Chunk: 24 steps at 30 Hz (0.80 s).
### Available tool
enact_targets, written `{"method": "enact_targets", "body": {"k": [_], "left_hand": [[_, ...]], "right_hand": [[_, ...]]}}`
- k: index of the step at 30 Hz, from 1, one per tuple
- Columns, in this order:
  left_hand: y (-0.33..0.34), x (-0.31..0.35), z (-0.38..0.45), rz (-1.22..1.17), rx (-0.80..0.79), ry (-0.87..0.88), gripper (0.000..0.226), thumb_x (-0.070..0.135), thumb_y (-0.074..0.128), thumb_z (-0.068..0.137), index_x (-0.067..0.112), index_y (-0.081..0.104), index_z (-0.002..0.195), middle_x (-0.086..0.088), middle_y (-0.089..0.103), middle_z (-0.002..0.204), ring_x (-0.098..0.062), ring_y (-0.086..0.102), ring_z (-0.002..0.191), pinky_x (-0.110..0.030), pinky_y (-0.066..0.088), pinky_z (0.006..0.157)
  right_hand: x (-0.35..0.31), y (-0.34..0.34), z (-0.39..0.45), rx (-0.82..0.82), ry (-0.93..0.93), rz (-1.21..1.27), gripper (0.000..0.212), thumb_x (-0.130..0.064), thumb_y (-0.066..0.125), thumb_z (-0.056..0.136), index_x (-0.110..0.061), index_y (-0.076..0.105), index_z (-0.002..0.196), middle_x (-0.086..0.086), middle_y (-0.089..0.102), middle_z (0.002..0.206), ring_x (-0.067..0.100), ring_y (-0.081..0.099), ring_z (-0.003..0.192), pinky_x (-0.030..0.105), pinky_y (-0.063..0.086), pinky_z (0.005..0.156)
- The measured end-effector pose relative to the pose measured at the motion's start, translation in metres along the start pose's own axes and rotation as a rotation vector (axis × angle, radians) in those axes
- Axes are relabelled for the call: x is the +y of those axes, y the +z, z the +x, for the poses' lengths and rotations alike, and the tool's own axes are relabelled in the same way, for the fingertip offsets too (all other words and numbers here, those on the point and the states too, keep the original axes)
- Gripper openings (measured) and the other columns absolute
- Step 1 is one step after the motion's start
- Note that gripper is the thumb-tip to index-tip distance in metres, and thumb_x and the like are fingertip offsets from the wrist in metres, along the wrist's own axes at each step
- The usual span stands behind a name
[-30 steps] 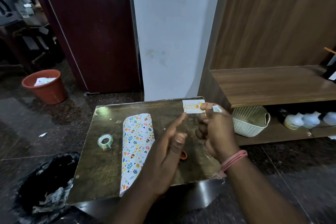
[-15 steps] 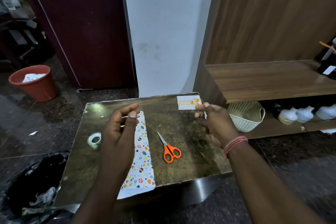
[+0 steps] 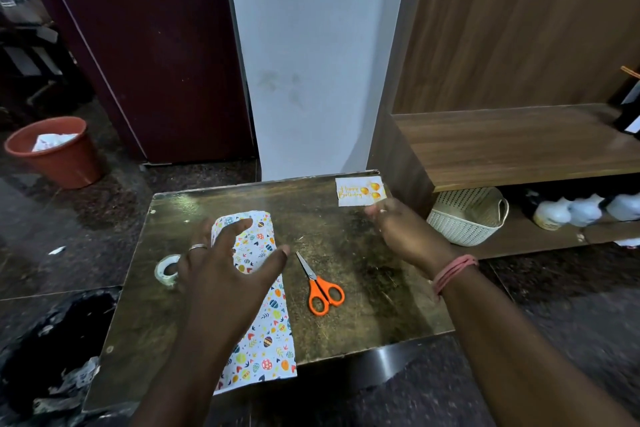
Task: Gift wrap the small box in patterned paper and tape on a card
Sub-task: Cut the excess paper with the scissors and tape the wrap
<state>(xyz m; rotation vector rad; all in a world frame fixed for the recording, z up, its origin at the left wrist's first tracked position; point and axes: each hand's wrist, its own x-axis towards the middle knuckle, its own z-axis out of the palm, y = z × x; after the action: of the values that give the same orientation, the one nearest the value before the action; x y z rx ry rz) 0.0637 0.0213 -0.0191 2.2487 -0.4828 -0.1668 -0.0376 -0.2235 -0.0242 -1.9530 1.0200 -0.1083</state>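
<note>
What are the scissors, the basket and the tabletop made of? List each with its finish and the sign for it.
Scissors: bright metal blades, glossy orange handles, likely plastic.
Basket: cream, matte, moulded in a regular perforated weave, probably plastic.
Tabletop: dark, worn, glossy; it mirrors the light at its far left corner. Material unclear.

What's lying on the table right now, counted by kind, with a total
Patterned wrapping paper: 1
Orange-handled scissors: 1
Tape roll: 1
Birthday card: 1
Total on the table: 4

No box shows. The left hand hovers spread over the paper; the right hand is near the card, its fingertips hidden from view.
</note>
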Motion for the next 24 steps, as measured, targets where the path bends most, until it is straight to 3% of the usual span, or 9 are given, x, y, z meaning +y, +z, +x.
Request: {"method": "enact_targets", "body": {"k": [2,4,6,10,14,17,19,21,24], "left_hand": [[0.002,-0.001,-0.001,0.088,-0.070,-0.030,0.080,0.069,0.078,0.069,0.051,0.049,0.142,-0.015,0.034,0.155,-0.034,0.029,0.143,-0.050,0.031,0.117],[0.005,-0.004,-0.002,0.175,-0.118,-0.039,0.094,0.068,0.081,0.066,0.052,0.039,0.148,-0.018,0.029,0.156,-0.036,0.030,0.143,-0.050,0.036,0.115],[0.008,-0.008,-0.003,0.188,-0.123,-0.039,0.103,0.062,0.086,0.065,0.051,0.032,0.152,-0.016,0.019,0.161,-0.036,0.029,0.145,-0.048,0.037,0.115],[0.011,-0.009,-0.001,0.133,-0.097,-0.038,0.107,0.048,0.089,0.062,0.050,0.032,0.153,-0.014,0.017,0.161,-0.036,0.034,0.144,-0.048,0.039,0.115],[0.008,-0.009,0.001,0.008,-0.083,-0.053,0.107,0.046,0.086,0.061,0.051,0.030,0.152,-0.011,0.014,0.165,-0.033,0.030,0.148,-0.050,0.039,0.116],[0.003,-0.002,-0.002,-0.100,-0.077,-0.081,0.108,0.054,0.088,0.066,0.049,0.028,0.154,-0.010,0.017,0.165,-0.027,0.025,0.150,-0.046,0.034,0.119],[-0.001,0.002,-0.003,-0.198,-0.060,-0.103,0.099,0.060,0.083,0.075,0.042,0.031,0.157,-0.001,0.021,0.166,-0.017,0.020,0.153,-0.039,0.026,0.120],[-0.003,0.001,0.001,-0.322,-0.010,-0.141,0.081,0.062,0.072,0.084,0.042,0.036,0.154,0.009,0.036,0.160,-0.015,0.032,0.148,-0.040,0.030,0.120],[-0.008,-0.002,0.003,-0.429,-0.008,-0.266,0.067,0.053,0.066,0.083,0.042,0.043,0.146,0.012,0.057,0.139,-0.016,0.059,0.123,-0.051,0.050,0.106]], "right_hand": [[0.010,-0.004,-0.003,0.020,-0.001,-0.212,0.037,-0.026,0.049,0.095,-0.032,0.054,0.132,0.009,0.047,0.134,0.033,0.047,0.126,0.046,0.040,0.109],[0.015,-0.002,-0.008,0.020,-0.072,-0.317,0.048,-0.032,0.059,0.093,-0.036,0.049,0.140,0.010,0.043,0.133,0.037,0.043,0.129,0.046,0.038,0.111],[0.017,0.003,-0.011,-0.011,-0.119,-0.328,0.053,-0.034,0.062,0.091,-0.042,0.048,0.141,0.008,0.042,0.133,0.037,0.042,0.130,0.049,0.038,0.112],[0.014,0.009,-0.008,0.014,-0.183,-0.380,0.057,-0.015,0.059,0.091,-0.029,0.048,0.145,0.012,0.042,0.147,0.036,0.042,0.137,0.041,0.037,0.115],[0.003,0.011,-0.014,0.058,-0.142,-0.515,0.051,-0.028,0.060,0.095,-0.031,0.046,0.144,0.007,0.044,0.150,0.036,0.039,0.134,0.045,0.033,0.112],[-0.011,0.015,-0.024,0.239,-0.187,-0.606,0.041,-0.044,0.059,0.095,-0.031,0.053,0.133,0.004,0.051,0.139,0.034,0.040,0.128,0.046,0.031,0.103],[-0.025,0.025,-0.032,0.326,-0.318,-0.509,0.031,-0.044,0.059,0.095,-0.028,0.061,0.122,0.000,0.061,0.124,0.029,0.051,0.119,0.039,0.037,0.095],[-0.040,0.038,-0.043,0.252,-0.393,-0.309,0.021,-0.042,0.060,0.095,-0.022,0.068,0.094,-0.005,0.068,0.090,0.018,0.063,0.089,0.031,0.043,0.073],[-0.050,0.062,-0.055,0.037,-0.319,-0.166,0.045,-0.043,0.063,0.094,-0.009,0.057,0.064,0.004,0.058,0.055,0.016,0.054,0.051,0.030,0.042,0.054]]}}
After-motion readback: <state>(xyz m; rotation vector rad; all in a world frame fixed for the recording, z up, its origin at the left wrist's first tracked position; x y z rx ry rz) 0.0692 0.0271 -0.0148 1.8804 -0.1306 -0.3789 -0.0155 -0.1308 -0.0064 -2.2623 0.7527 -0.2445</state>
